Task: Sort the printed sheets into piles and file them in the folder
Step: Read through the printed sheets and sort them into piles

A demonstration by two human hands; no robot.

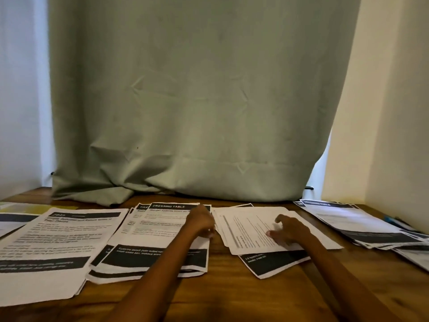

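Two bare forearms enter from bottom of frame, no sleeves visible. Left hand [201, 221] and right hand [289, 231]: no rings, watch, gloves or bands showing.

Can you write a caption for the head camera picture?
Two hands, left and right, sort printed paper sheets on a brown wooden table.

Your left hand [201, 220] rests on the right edge of the "DRESSING TABLE" pile [160, 238], fingers curled, perhaps pinching a sheet. Your right hand [289, 231] lies spread on the turned pile [267, 231] beside it. Two more piles sit at far left [51, 249] and far right [362, 225] on the wooden table [232, 296].
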